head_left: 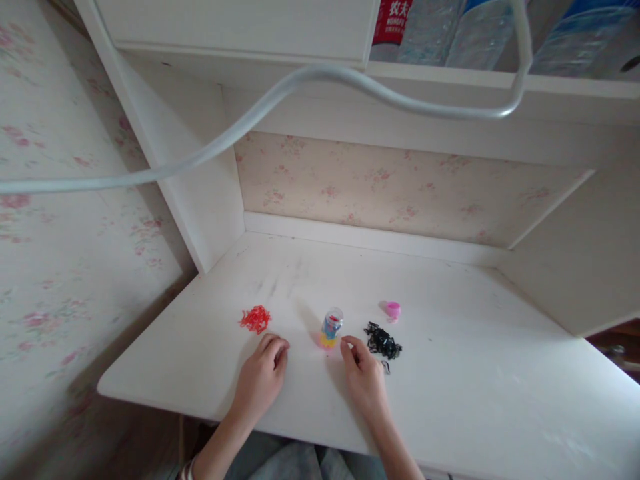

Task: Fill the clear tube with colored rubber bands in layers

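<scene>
A small clear jar (331, 328) stands upright on the white desk, with layers of pink, yellow, blue and some red inside. To its left lies a loose pile of small red bands (255, 319). My left hand (265, 370) rests just below that pile, fingers curled together; anything in them is hidden. On the jar's right side, my right hand (361, 373) has thumb and forefinger drawn together close to the jar. Whether it pinches something is too small to see. A pile of small black bands (383, 341) lies beside the right hand, with one stray band below it.
A pink cap (393, 309) lies behind the black pile. The white desk (480, 373) has side panels and a shelf (240, 27) above, where plastic bottles (480, 33) stand. A pale cable (345, 75) hangs across the upper view.
</scene>
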### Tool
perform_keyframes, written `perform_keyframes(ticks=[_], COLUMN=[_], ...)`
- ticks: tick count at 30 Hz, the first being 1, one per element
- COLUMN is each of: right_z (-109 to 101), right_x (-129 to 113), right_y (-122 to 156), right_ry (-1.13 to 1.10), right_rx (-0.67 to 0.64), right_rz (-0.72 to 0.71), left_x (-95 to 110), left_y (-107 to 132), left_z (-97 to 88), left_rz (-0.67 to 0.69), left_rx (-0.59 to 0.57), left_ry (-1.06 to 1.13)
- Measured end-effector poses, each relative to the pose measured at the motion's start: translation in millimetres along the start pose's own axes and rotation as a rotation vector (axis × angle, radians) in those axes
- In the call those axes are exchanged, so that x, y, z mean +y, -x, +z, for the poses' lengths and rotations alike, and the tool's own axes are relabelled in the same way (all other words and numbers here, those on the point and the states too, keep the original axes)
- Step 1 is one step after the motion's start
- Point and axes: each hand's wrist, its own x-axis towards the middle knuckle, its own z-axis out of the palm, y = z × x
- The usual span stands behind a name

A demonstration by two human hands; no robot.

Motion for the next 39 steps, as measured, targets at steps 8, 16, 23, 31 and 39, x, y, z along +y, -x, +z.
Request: perform_keyframes(ticks=[8,16,23,31,39], right_z=[-0.2,-0.5,0.1,-0.5,0.8], right_x=[2.2,3.2,4.9,5.4,7.6], right_y=[0.8,-0.2,0.3,0.3,0.6], right_ry=[0.044,0.065,0.063,0.062,0.07], right_rx=[-0.032,-0.047,-0.044,-0.048,-0.054], right_rz=[0.009,0.023,0.003,0.002,-0.005], left_x=[-2.5,-44.5,-52.1,-51.8,-55.2], left_y=[0.1,-17.9,-21.5,-29.2,-30.5], left_z=[-4.6,-50.1,-59.8,-57.6,-58.7], left_rz=[-0.016,-0.258,-0.338,-0.35,-0.327], left_rx=[0.044,0.125,-0.004,-0.016,0.005], left_ry=[-0.013,-0.39,-0.577,-0.583,-0.581])
